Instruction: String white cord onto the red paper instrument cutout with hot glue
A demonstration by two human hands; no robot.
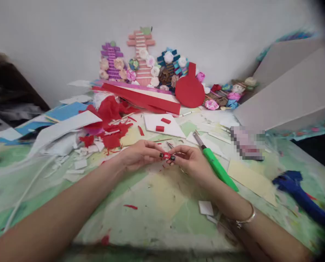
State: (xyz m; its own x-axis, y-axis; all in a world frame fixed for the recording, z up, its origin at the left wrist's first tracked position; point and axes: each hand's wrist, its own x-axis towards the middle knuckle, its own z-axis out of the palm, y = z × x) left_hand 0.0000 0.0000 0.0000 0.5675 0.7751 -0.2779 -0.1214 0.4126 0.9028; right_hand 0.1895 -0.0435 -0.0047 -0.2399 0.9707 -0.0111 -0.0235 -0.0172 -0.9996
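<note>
Over the middle of the table, my left hand and my right hand meet fingertip to fingertip. Between them is a small red piece, pinched by both hands; its exact shape is too small to make out. A thin pointed metal tip shows behind my right fingers, and I cannot tell which tool it belongs to. Just right of my right hand lies a green-handled utility knife with its blade end pointing away. Two small red pieces rest on a white square beyond my hands.
Red paper scraps and white offcuts litter the left side. A red round paddle-shaped piece and stick-and-flower crafts lean at the wall. A yellow sheet, a blurred phone-like object and a blue item lie right.
</note>
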